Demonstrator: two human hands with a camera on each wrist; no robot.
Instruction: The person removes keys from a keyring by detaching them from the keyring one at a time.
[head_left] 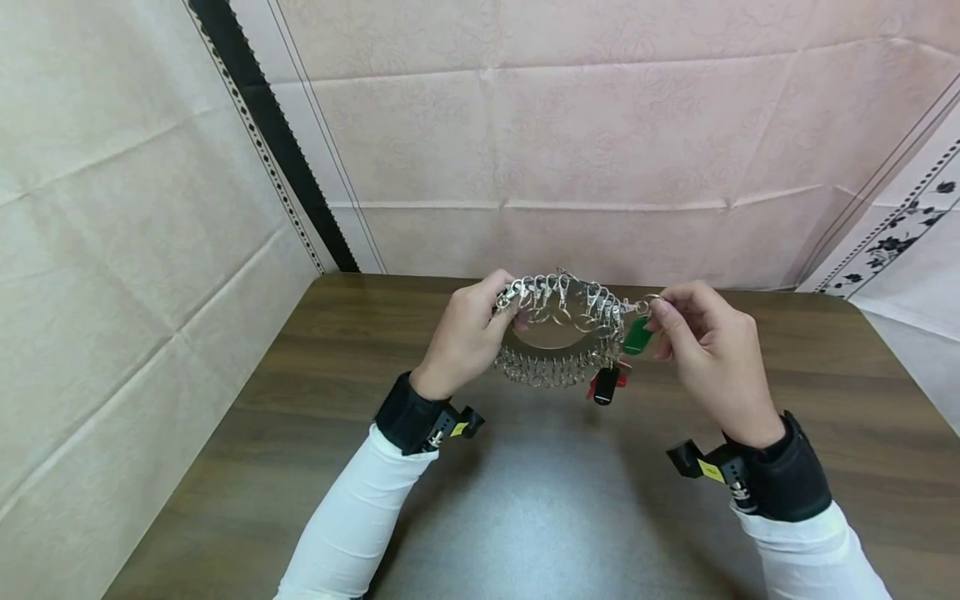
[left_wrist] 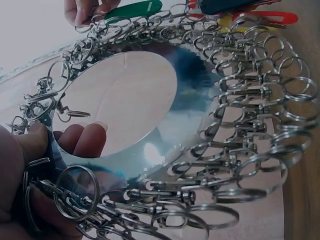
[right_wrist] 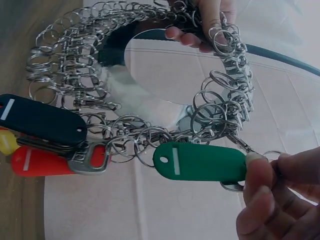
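Note:
A shiny flat metal ring [left_wrist: 195,82] is held up above the table, its edge lined with many swivel clips and key rings [right_wrist: 207,102]. My left hand [head_left: 468,333] grips the ring's left side, with fingertips showing through its centre hole. At the ring's right side, my right hand [head_left: 708,350] pinches a key ring [head_left: 652,298] between thumb and fingers. Against the right thumb lies one end of a green key tag [right_wrist: 200,162]. From the near right edge hang a black key tag [right_wrist: 45,120], a red one [right_wrist: 42,162] and a partly hidden yellow one [right_wrist: 7,141].
Below the hands is a brown wooden table [head_left: 300,433]. Behind it hangs a pale creased cloth [head_left: 600,142], and another pale cloth [head_left: 127,250] covers the left side. Each wrist wears a black strap [head_left: 408,414] with a small camera.

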